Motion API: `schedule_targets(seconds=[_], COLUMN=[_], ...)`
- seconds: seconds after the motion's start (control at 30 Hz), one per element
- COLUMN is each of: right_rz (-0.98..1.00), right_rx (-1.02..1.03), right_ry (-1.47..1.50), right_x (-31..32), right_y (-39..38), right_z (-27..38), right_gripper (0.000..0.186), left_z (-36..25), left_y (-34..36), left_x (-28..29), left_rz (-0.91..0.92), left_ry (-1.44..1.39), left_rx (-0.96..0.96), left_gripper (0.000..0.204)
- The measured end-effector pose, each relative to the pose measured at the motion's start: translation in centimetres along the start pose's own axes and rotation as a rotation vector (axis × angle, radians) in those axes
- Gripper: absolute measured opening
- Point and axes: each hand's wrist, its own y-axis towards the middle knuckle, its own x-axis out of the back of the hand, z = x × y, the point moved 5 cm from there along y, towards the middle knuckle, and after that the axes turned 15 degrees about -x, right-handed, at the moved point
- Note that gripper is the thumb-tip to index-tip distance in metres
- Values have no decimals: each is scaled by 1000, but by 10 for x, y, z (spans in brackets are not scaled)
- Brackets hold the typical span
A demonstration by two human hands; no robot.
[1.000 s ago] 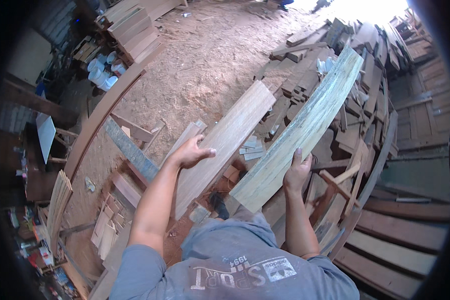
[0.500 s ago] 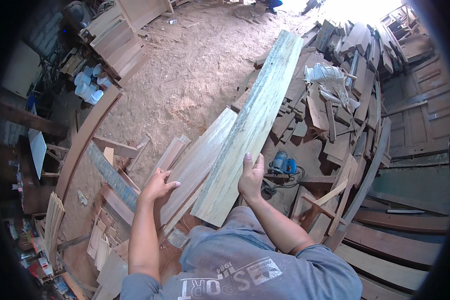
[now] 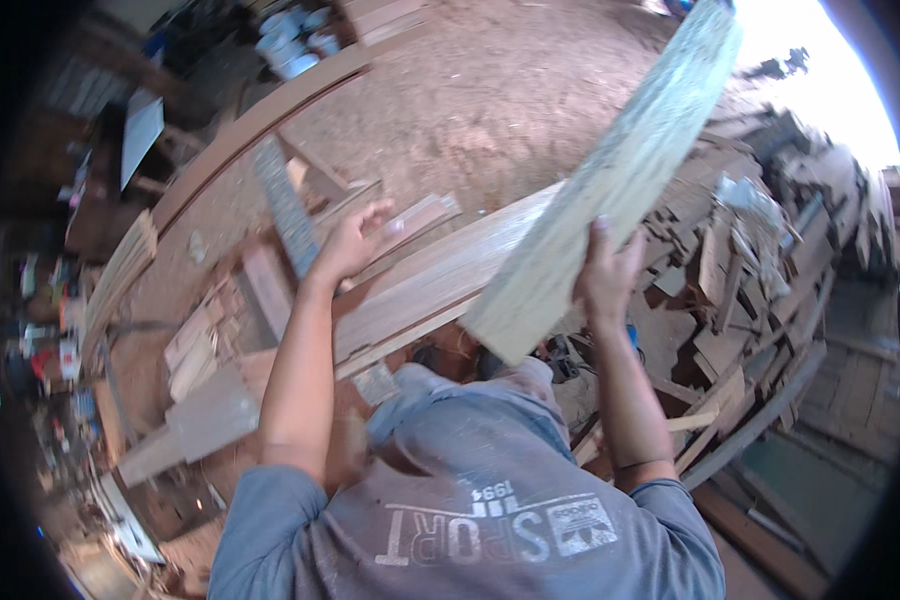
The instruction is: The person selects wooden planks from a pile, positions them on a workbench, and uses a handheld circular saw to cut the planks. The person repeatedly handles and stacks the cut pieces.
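My right hand (image 3: 608, 278) grips the right edge of a long pale plank (image 3: 615, 185), near its close end. The plank slants away to the far right, tilted, and its close end is above my lap. My left hand (image 3: 355, 243) is open, fingers apart, holding nothing. It hovers to the left of a wide light-brown board (image 3: 420, 300), near a shorter narrow piece of wood (image 3: 420, 218). The pale plank covers part of the wide board. Some of my right fingers are hidden by the plank.
A heap of wood offcuts (image 3: 715, 265) lies on the right, with a crumpled plastic bag (image 3: 752, 212) on it. To the left are a long brown beam (image 3: 255, 122), a grey strip (image 3: 286, 205) and stacked scraps (image 3: 200, 350). White buckets (image 3: 290, 45) stand farther back.
The view has swung, shifting the scene rightward. My right hand still holds the pale plank, which has moved up and right. My left hand has lifted away from the wide board, its fingers spreading.
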Motion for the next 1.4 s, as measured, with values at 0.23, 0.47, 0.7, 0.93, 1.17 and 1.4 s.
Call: schedule_targets(seconds=[0.23, 0.47, 0.7, 0.93, 1.17, 1.4], right_rz=[214, 541, 873, 807, 830, 823], right_rx=[451, 884, 1168, 921, 1027, 1022], right_ry=[-399, -1073, -960, -964, -881, -902], right_x=[2, -40, -42, -58, -95, -95], right_y=[34, 0, -1, 15, 34, 52], right_z=[76, 85, 7, 14, -24, -42], right_gripper=[25, 29, 25, 63, 89, 91], left_z=[-64, -87, -36, 15, 66, 20], left_y=[-79, -115, -138, -162, -170, -158], left_x=[126, 65, -30, -59, -59, -50], left_rz=[-508, -535, -1109, -1146, -1154, -453], left_ry=[-407, -875, -1029, -1118, -1165, -826], left_rx=[-228, -221, 278, 241, 280, 696], left_gripper=[47, 86, 52, 47, 39, 30])
